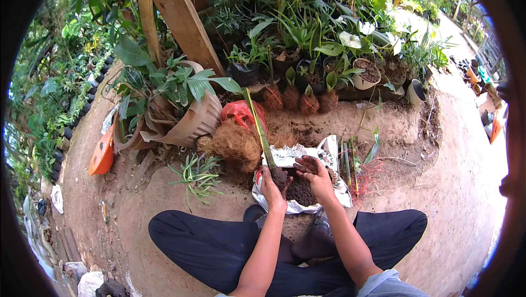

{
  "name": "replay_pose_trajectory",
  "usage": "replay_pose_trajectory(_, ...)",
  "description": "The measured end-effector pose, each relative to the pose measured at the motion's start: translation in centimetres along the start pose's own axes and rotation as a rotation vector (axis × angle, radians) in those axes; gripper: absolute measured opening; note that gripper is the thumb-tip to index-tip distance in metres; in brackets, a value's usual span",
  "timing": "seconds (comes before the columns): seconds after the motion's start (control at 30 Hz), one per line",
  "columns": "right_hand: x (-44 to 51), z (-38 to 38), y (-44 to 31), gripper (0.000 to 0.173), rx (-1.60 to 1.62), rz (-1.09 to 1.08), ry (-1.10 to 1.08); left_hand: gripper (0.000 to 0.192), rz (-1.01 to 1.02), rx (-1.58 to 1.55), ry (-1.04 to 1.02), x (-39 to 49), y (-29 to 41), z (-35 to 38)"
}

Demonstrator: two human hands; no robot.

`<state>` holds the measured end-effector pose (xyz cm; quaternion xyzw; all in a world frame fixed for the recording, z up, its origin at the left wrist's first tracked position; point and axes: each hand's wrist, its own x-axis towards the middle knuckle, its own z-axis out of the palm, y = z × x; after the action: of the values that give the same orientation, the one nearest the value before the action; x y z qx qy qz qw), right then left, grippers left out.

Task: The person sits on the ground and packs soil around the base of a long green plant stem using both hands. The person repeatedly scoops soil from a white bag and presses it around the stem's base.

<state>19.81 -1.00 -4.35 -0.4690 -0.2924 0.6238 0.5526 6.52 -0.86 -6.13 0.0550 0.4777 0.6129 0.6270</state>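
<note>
My left hand [273, 190] grips the soil-covered base of a long, upright snake plant leaf [259, 128] with yellow edges. Dark soil [280, 177] is packed around its lower end. Just to the right, my right hand [315, 176] hangs over the bag with its soil-smeared fingers apart, holding nothing. Beneath both hands lies an opened white plastic sack [287, 156] with dark potting soil [303, 191] inside. A loose heap of brown coconut fibre [238, 143] sits left of the sack, against a red plastic bag [242, 113].
Cut leaf pieces [349, 163] and tangled red string [367, 178] lie right of the sack. Several fibre-wrapped, string-bound plant balls [309, 104] line the ledge behind. Large potted plants [191, 116] and a wooden post [187, 17] stand left. An uprooted spiky plant [198, 178] rests on the ground.
</note>
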Motion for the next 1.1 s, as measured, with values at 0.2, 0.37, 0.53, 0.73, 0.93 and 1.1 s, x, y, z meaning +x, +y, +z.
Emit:
replay_pose_trajectory(0.2,1.1,-2.1,2.0,0.033,-0.190,0.116,-0.105,0.052,-0.003,-0.086,0.002,0.0,0.2,0.2)
replay_pose_trajectory(0.37,1.8,-4.4,3.9,0.028,-0.739,0.017,-0.128,0.055,0.011,-0.205,0.061,0.0,1.3,0.1)
replay_pose_trajectory(0.53,1.4,-5.9,4.1,0.029,-0.903,0.048,-0.134,0.057,0.054,-0.186,0.058,-0.4,2.7,0.1)
replay_pose_trajectory(0.73,1.8,-6.8,5.3,0.055,-1.182,0.050,-0.066,0.055,0.068,-0.200,0.115,-0.9,3.9,0.4)
replay_pose_trajectory(0.93,4.1,-7.0,8.5,0.082,-1.266,-0.073,-0.009,0.055,0.066,-0.209,0.110,-1.0,4.3,0.4)
replay_pose_trajectory(1.1,6.3,-5.9,10.7,0.093,-1.306,-0.072,0.018,0.054,0.085,-0.240,0.115,-1.0,4.9,0.2)
